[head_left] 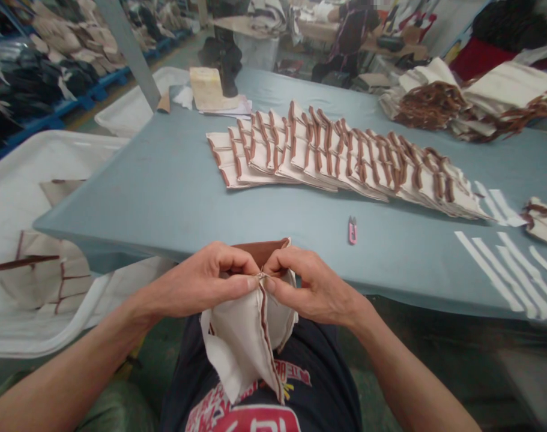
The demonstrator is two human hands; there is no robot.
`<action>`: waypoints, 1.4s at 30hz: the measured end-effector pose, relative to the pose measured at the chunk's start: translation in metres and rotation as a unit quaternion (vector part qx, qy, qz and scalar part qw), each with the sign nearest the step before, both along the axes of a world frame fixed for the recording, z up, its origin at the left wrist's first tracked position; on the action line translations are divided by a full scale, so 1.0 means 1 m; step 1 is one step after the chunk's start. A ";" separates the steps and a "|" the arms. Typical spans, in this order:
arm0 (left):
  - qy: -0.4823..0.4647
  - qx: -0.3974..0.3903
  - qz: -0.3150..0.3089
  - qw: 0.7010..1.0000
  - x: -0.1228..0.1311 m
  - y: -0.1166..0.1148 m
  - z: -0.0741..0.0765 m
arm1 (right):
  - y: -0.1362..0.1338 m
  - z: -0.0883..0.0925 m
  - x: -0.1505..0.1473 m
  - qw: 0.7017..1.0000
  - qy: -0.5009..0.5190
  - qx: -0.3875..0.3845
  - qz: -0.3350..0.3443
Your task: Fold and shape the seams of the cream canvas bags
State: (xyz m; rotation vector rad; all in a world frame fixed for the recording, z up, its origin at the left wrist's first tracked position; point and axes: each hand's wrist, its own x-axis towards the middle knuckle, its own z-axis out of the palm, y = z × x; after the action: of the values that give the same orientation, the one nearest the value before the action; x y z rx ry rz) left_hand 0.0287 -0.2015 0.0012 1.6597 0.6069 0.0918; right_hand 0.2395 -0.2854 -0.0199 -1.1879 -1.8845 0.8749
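Two hands pinch one brown-edged cream cloth pouch (241,351) at its seam, held over the lap before the worktop (120,225): left hand (201,281) and right hand (311,287) both closed on it, fingertips meeting; pink snips (352,230) lie beyond, rightward.

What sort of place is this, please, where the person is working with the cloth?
Probably a sewing workshop or small garment factory: a long blue-covered cutting table holds a fanned stack of cream fabric pieces with brown trim, pink thread snips lie nearby, and bundled textiles sit on blue pallets.
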 end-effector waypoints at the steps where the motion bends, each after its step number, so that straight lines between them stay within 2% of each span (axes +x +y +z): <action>1: -0.002 -0.001 0.001 1.000 0.001 0.000 0.000 | 0.000 0.000 0.000 1.000 0.010 -0.004 0.001; 11: 0.013 0.092 0.008 0.996 0.008 -0.010 0.014 | -0.004 0.006 0.000 0.999 0.018 0.036 -0.021; 21: 0.022 0.041 0.006 0.999 0.018 -0.007 0.014 | -0.001 0.000 0.006 1.000 0.010 0.010 -0.011; 28: 0.049 0.070 0.041 0.995 0.021 -0.014 0.010 | 0.003 0.000 0.015 0.999 0.010 -0.034 0.009; 34: 0.054 0.024 0.035 0.998 0.022 -0.009 0.004 | 0.005 0.000 0.018 0.999 0.012 -0.035 0.018; 42: 0.073 -0.024 0.035 0.996 0.025 -0.005 -0.004 | 0.002 -0.015 0.019 1.000 0.007 -0.009 -0.007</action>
State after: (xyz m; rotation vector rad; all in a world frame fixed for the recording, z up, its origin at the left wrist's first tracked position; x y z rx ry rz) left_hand 0.0532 -0.2064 -0.0029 1.6075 0.7716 0.0069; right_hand 0.2587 -0.2831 -0.0347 -1.2025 -1.8588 0.8916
